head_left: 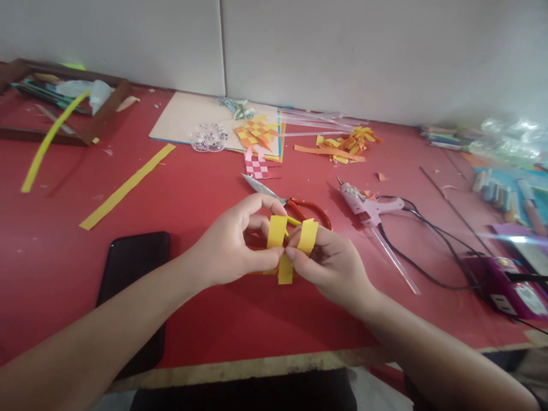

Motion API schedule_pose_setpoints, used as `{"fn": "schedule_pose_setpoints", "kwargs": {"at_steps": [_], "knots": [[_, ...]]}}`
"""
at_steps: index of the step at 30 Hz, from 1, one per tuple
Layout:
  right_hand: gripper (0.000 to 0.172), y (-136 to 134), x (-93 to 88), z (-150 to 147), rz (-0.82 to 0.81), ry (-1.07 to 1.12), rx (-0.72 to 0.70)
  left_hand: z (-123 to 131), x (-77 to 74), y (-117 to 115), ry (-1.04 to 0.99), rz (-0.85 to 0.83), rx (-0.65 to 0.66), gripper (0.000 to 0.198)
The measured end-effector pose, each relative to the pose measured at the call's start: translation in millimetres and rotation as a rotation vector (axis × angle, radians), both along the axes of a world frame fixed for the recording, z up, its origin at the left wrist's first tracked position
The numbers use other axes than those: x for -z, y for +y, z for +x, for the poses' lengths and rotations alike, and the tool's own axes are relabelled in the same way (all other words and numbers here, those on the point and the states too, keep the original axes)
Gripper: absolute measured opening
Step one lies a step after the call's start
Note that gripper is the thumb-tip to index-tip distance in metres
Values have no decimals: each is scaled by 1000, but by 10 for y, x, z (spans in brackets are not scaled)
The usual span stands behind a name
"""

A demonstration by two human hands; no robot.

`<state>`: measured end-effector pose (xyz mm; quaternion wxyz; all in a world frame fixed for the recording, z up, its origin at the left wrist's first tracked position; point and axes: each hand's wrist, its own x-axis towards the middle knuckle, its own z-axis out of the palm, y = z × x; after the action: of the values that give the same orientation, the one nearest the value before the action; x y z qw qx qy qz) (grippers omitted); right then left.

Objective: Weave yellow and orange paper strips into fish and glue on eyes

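My left hand (240, 240) and my right hand (331, 257) meet over the red table, both closed in a pinch. Between their fingertips are yellow paper strips (285, 269); one end hangs down and two parts curl up, one by each hand. How the strips join is hidden by my fingers. Just behind my hands lie scissors (265, 187) with red-orange handles, partly covered. A longer yellow paper strip (128, 185) rests flat on the left, and a black phone (132, 274) is under and beside my left forearm.
A pink glue gun (359, 202) with its cable lies right of my hands, near a purple power socket box (509, 285). Behind are woven paper pieces (256, 134), orange and yellow scraps (351, 142) and paper sheets (180, 117). A wooden tray (96, 123) stands at the left.
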<state>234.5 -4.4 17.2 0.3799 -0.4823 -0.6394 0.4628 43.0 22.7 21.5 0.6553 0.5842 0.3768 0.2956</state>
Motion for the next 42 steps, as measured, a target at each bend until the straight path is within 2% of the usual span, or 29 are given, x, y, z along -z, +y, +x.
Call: {"fn": "schedule_pose_setpoints", "kwargs": {"at_steps": [7,9,11,14,16,18,22,26,28,30,34,42], "knots": [[18,5,44,42,-117,26,9,-8,-28,12,-6,8,-45,36],[16,13,85,66,-78,48,38,-10,-5,29,-11,19,-62,38],[30,22,119,104,104,48,88,-16,25,55,9,18,-99,44],[56,39,125,177,547,-110,112,-32,58,93,74,-1,-175,52],[57,52,102,214,754,-307,55,-42,72,105,112,-3,-209,55],[51,66,80,228,809,-441,-9,-50,83,104,134,1,-220,57],[35,99,84,207,776,-453,-55,-58,103,86,163,2,-191,65],[22,110,94,196,750,-448,-30,-56,111,79,164,53,-165,65],[18,102,80,199,688,-436,-15,-48,111,78,154,89,-134,66],[13,92,59,202,607,-421,2,-33,110,77,136,134,-95,57],[14,86,36,192,500,-374,48,-1,93,69,144,218,-54,23],[16,68,46,171,378,-309,14,9,56,65,273,298,-28,22]]}}
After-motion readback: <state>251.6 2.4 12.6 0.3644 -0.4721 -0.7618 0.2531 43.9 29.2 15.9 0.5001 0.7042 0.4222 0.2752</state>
